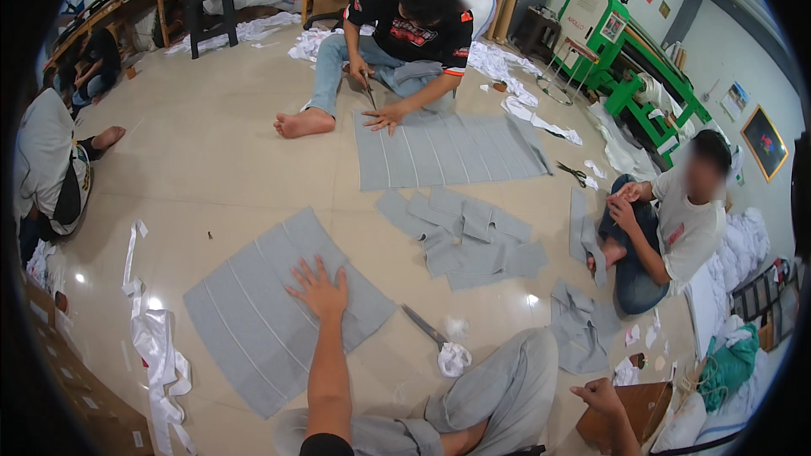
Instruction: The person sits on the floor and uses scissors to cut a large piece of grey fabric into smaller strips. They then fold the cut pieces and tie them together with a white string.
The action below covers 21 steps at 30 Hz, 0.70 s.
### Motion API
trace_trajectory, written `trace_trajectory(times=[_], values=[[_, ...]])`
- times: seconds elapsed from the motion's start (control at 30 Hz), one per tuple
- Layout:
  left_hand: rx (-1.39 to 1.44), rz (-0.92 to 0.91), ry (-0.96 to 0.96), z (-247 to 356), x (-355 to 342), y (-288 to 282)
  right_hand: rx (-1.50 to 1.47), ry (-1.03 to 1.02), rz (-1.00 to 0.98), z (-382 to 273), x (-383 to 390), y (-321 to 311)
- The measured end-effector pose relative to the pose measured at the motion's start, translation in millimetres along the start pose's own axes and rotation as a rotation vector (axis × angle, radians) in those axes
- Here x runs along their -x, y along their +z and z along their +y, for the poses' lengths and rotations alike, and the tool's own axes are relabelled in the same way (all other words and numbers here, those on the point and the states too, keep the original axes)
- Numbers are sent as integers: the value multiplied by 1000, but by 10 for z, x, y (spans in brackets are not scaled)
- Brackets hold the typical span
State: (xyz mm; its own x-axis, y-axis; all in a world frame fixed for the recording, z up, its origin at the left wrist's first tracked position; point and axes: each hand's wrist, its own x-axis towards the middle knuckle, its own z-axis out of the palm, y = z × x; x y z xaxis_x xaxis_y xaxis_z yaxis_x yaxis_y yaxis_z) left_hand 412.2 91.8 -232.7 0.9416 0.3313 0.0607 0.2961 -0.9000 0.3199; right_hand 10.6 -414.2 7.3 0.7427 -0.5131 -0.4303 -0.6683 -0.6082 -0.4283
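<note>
Left hand [319,289] flat on grey striped fabric panel [270,312], fingers spread apart, palm pressing cloth to tiled floor [211,152]. Panel lies in front of wearer, just left of own grey-trousered knee [498,388]. Right hand [598,395] low at right, resting on brown box [629,414]; fingers curled, cannot tell if gripping. Scissors [425,326] on floor between panel and knee, white scrap [454,359] at their handle. Pile of cut grey pieces [473,241] beyond. Person opposite cuts second grey panel [448,150].
</note>
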Motion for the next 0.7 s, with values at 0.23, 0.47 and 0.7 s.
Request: trace_trajectory(times=[0.23, 0.47, 0.7], values=[[-10, -32, -4, 39, -25, -53, -108, 55, 142, 743, 71, -394], [-1, -11, 2, -38, -8, -13, -96, 40, 300, 1134, 145, -612], [-29, 6, -4, 25, 10, -8, 88, -24, 422, 1780, 154, -887]])
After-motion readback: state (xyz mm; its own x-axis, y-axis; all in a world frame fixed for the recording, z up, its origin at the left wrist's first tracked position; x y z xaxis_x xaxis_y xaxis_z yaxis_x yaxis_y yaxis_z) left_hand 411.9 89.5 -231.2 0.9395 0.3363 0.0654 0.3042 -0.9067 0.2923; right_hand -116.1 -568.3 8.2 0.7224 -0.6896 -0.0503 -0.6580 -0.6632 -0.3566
